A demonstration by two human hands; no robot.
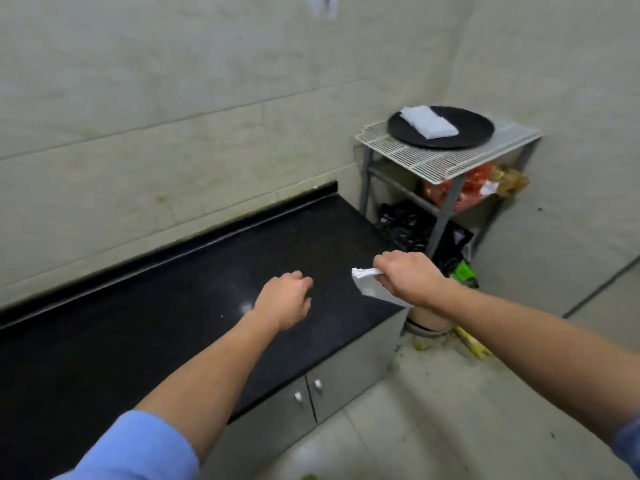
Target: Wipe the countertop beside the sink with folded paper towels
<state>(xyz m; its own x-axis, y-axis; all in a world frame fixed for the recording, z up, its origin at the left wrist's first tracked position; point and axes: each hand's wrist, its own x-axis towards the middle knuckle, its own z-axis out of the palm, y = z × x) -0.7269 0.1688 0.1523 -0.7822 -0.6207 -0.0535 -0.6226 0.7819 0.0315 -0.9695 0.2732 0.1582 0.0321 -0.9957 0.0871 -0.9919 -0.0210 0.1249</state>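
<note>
The folded white paper towels (369, 284) sit pinched in your right hand (405, 277), fingers curled round the stack, over the right end of the glossy black stone table (173, 306); you cannot tell whether the paper touches the surface. Your left hand (285, 299) hovers near it over the table's middle, palm down, fingers loosely curled, grasping nothing. Below the table's front edge are two grey cabinet doors (346, 382) with small knobs. Well apart, in the corner, a second folded white towel stack (429, 121) lies on a round black plate (474, 129) atop a white wire rack (433, 161).
</note>
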